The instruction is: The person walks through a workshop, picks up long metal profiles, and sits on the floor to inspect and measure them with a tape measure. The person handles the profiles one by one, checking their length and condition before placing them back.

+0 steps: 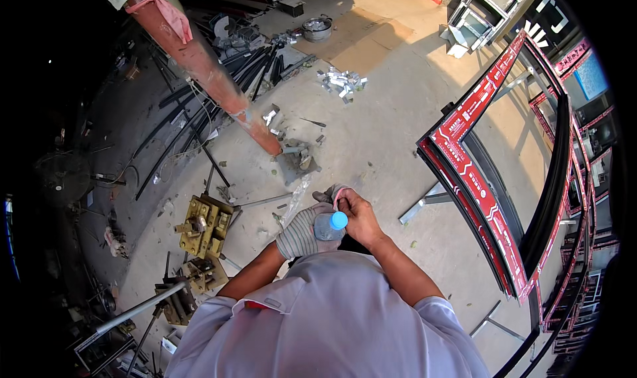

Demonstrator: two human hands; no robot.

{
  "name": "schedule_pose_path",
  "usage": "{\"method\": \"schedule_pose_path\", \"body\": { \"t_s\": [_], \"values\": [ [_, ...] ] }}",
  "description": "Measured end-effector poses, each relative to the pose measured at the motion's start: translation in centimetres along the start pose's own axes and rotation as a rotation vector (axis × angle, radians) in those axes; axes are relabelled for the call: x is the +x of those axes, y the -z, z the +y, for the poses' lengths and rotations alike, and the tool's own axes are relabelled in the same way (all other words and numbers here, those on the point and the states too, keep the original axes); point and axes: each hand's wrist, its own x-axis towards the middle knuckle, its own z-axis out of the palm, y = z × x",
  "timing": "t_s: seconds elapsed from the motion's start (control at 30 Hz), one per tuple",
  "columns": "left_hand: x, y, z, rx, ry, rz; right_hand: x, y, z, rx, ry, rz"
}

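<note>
The left hand [300, 233], in a striped grey glove, wraps its grip around a clear bottle [328, 227] held close in front of the chest, above the concrete floor [385, 139]. The bottle's long axis runs near vertical, its blue cap [339, 220] pointing up toward the camera. The bare right hand [359, 217] sits just right of the cap, fingers curled, pinching a second glove [330, 194] that hangs on the far side of the bottle. To the left on the floor lie 2 yellowish metal jigs [202, 225]. Right stand black window frames [494, 179] with red tape. Farther off, a rusty red post [206, 69] leans, with a heap of small metal pieces [342, 81] beyond it.
</note>
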Motion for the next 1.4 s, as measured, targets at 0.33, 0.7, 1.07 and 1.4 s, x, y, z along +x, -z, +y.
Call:
{"method": "schedule_pose_path", "body": {
  "t_s": [0.33, 0.7, 1.07, 1.4],
  "values": [
    [16.0, 12.8, -0.8, 0.294, -0.021, 0.216, 24.0, 3.1, -1.2, -0.265, 0.305, 0.055],
    [32.9, 21.2, 3.4, 0.173, 0.014, 0.124, 39.2, 14.6, -10.0, 0.249, -0.237, -0.21],
    [55.5, 20.9, 6.0, 0.081, 0.113, -0.443, 47.6, 25.2, -0.1, 0.859, -0.174, 0.494],
    [77.9, 26.8, 4.1, 0.195, 0.029, -0.694, 60.7, 34.4, 2.7, 0.82, -0.258, 0.575]
  ]
}}
